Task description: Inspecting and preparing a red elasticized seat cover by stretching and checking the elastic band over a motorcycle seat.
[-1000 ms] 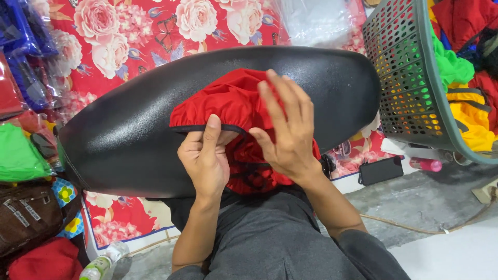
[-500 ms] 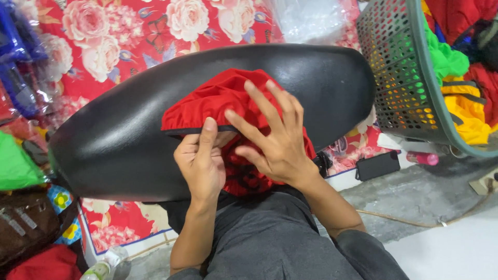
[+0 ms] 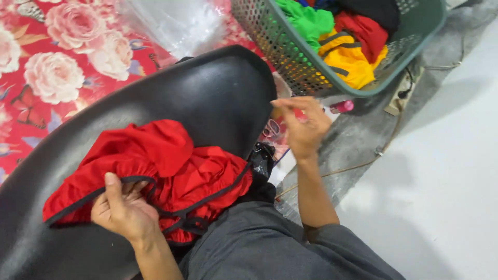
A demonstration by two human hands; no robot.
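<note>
A crumpled red cloth cover with black elastic edging (image 3: 171,171) lies on a long black padded seat (image 3: 207,98) across my lap. My left hand (image 3: 122,210) grips the cloth's black hem, thumb on top. My right hand (image 3: 303,124) is off the cloth, raised to the right of the seat's end, fingers loosely curled; I cannot see anything in it. It hovers below the green basket.
A green perforated plastic basket (image 3: 290,57) holds green, yellow, red and black cloth pieces. A red floral mat (image 3: 57,67) lies beyond the seat, with clear plastic bags (image 3: 176,23) on it. A pink tube (image 3: 342,107) and a cord (image 3: 358,166) lie on the grey floor.
My right hand has lifted off the red cloth and swung right toward the basket. The view has turned right. My left hand still holds the hem.
</note>
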